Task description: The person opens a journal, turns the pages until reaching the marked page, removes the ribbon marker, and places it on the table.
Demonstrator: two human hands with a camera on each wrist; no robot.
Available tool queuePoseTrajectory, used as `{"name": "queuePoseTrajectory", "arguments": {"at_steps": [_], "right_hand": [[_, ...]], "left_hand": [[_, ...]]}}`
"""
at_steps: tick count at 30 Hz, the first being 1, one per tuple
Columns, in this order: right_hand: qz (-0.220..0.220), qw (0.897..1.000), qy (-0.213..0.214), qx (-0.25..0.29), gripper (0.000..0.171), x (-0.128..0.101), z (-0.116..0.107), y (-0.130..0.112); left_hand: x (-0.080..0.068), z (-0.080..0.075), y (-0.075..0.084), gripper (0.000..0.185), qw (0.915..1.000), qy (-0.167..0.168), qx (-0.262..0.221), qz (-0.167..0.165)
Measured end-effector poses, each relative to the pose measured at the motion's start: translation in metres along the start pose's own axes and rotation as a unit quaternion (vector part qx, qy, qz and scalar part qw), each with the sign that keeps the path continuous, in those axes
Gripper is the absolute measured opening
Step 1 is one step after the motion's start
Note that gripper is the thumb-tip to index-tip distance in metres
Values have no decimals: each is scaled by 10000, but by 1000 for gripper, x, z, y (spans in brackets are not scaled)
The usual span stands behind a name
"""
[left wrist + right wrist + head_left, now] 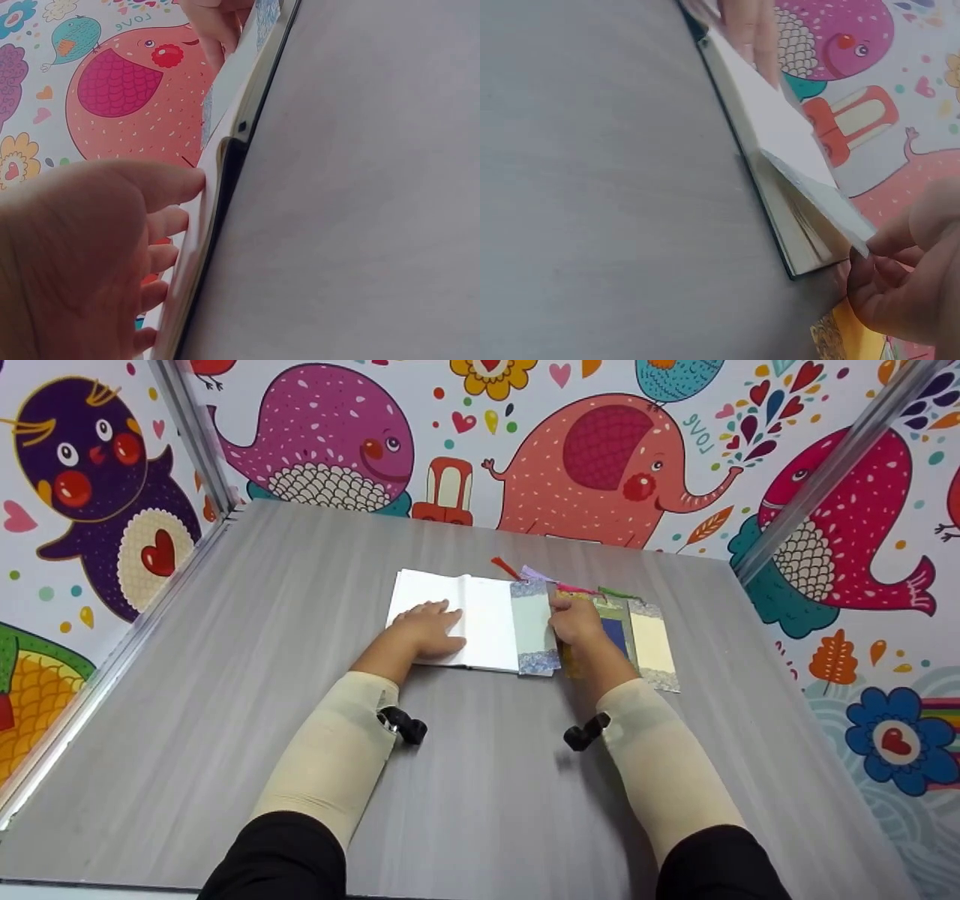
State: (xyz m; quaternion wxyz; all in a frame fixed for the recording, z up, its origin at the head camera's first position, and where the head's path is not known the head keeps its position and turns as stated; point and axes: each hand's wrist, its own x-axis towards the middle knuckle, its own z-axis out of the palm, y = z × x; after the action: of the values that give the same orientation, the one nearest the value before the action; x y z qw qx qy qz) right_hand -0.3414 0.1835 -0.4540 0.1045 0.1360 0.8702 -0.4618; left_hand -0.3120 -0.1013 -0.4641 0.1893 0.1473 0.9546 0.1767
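Observation:
An open notebook [489, 622] with blank white pages and a dark cover lies on the table. My left hand [429, 630] rests on its left page, fingers spread, the thumb near the central fold. On the right page lies a pale green bookmark [532, 622] with blue patterned ends. My right hand [577, 619] pinches this bookmark's outer edge between thumb and fingers; in the right wrist view that edge [855, 232] is raised above the page block. Beside and partly under the right hand are more bookmarks, one of them cream [649, 637], another with a blue panel [613, 631].
Red, lilac, pink and green tassels [619, 593] stick out past the bookmarks' far ends. The grey table [315, 577] meets walls printed with cartoon animals at the back and sides. Metal posts [196, 435] stand at the back corners.

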Motion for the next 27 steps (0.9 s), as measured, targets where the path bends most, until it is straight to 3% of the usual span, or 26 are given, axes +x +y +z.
{"name": "queuePoseTrajectory", "arguments": {"at_steps": [6, 9, 15, 22, 27], "right_hand": [[94, 9959, 116, 898, 49, 2, -22, 6], [91, 9938, 256, 1076, 49, 5, -40, 14], [217, 9934, 398, 1052, 49, 11, -82, 34], [522, 9878, 373, 1422, 52, 15, -122, 58], [939, 9880, 602, 1070, 54, 20, -150, 76]], "left_hand": [[-2, -1, 0, 77, 10000, 34, -61, 54], [-2, 0, 0, 77, 9999, 104, -37, 102], [-2, -1, 0, 77, 9998, 145, -26, 114], [-3, -2, 0, 77, 9999, 102, -44, 89], [-4, -2, 1, 77, 9998, 99, -99, 110]]}}
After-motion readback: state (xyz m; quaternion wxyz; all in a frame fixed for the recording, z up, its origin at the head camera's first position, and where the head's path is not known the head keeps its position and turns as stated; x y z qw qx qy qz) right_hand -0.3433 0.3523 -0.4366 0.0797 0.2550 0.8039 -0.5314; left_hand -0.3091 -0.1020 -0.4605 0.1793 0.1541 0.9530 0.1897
